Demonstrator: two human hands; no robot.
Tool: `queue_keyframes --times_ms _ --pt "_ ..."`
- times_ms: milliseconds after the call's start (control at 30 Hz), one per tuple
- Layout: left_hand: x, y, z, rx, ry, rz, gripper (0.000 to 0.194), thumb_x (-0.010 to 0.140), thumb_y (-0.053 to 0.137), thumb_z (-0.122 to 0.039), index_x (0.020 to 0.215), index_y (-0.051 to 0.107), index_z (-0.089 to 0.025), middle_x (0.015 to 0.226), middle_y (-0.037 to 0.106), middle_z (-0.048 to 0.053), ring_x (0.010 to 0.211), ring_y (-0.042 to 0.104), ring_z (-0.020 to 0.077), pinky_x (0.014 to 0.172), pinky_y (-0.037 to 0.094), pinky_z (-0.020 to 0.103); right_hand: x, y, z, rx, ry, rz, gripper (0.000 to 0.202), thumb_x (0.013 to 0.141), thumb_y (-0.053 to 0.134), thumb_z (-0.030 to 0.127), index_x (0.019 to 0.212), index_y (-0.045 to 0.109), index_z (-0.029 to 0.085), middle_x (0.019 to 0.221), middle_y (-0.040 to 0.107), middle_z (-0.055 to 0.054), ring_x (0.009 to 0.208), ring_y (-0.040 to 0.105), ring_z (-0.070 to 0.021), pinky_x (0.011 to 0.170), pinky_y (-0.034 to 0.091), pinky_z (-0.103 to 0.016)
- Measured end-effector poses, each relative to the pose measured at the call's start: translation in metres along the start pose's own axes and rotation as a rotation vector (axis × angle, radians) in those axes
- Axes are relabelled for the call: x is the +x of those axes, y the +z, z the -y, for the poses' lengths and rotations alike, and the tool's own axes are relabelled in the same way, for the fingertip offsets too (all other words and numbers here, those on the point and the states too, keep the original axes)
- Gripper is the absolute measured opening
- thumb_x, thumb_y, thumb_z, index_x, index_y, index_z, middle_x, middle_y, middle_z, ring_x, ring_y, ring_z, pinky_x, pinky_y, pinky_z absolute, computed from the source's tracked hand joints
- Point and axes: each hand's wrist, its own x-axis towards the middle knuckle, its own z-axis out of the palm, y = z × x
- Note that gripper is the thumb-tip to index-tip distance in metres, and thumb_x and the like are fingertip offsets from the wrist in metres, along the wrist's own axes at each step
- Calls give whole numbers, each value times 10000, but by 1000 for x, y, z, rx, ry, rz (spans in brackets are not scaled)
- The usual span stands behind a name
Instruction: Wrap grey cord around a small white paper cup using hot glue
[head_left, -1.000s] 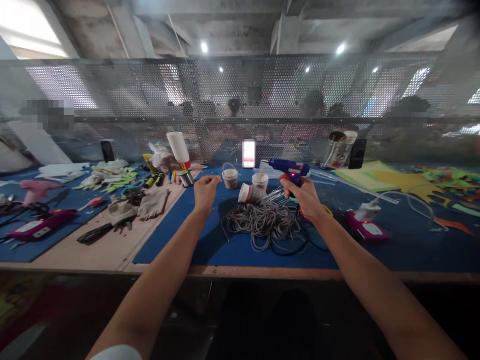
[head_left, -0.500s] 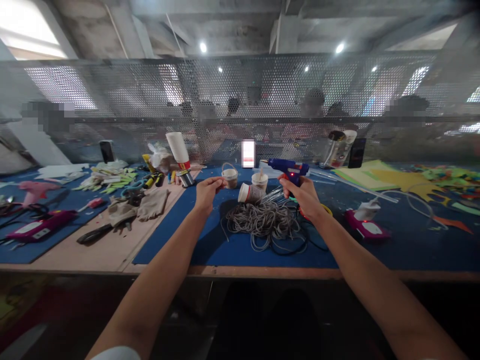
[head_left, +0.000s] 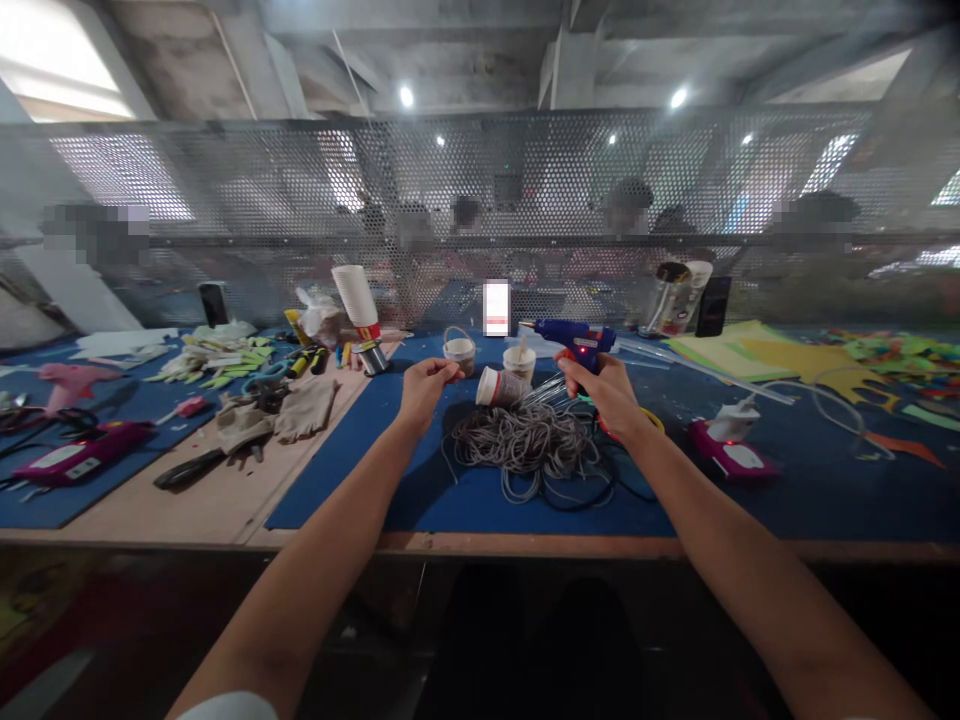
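A blue hot glue gun with a lit red light is gripped in my right hand, its nozzle pointing left. My left hand is closed in a pinch; whatever its fingertips hold is too small to make out. Just behind that hand stands a paper cup with a looped handle. Between my hands, a cord-wrapped paper cup lies on its side against a heap of grey cord. Another cup with a stick in it is upright behind the lying one.
To the left are a stack of paper cups, work gloves, black-handled pliers and a pink glue gun. A purple power strip sits at right, near yellow sheets. Behind stands a perforated metal screen.
My left hand has shifted slightly to the right and down, still pinched. My right hand and the glue gun have barely moved.
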Motion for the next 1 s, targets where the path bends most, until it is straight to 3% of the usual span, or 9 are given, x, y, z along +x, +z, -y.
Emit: queue_keyframes --times_ms 167,367,533,800,1000 --pt "-4 9 1 72 -12 62 413 750 693 -529 613 681 -140 535 630 46 555 569 155 640 450 291 -1 0 1 -4 13 1 317 853 649 474 942 713 176 563 541 34 548 506 -127 647 439 -294" --pt "-12 24 3 70 -73 172 497 738 690 -615 741 742 -121 709 710 83 699 614 177 670 442 275 -1 2 1 -2 27 15 303 851 656 472 938 715 187 557 542 39 543 504 -126 656 434 -294" --pt "-10 29 12 -51 -127 275 391 644 799 -512 742 752 -136 684 678 41 659 585 156 674 455 282 -1 3 -1 -9 22 45 291 855 648 464 924 709 187 548 537 41 542 500 -133 638 426 -294" --pt "-14 24 1 -170 -237 212 314 597 839 -364 810 765 -145 733 697 40 673 596 135 630 452 245 -3 6 3 -57 51 69 292 853 658 464 901 705 180 537 564 37 556 531 -139 660 443 -294" --pt "-20 24 -12 -327 -254 219 328 576 884 -307 837 769 -143 794 716 51 713 632 130 710 517 269 -4 7 3 -51 26 36 297 862 650 464 937 716 185 583 592 30 602 563 -140 702 459 -294"
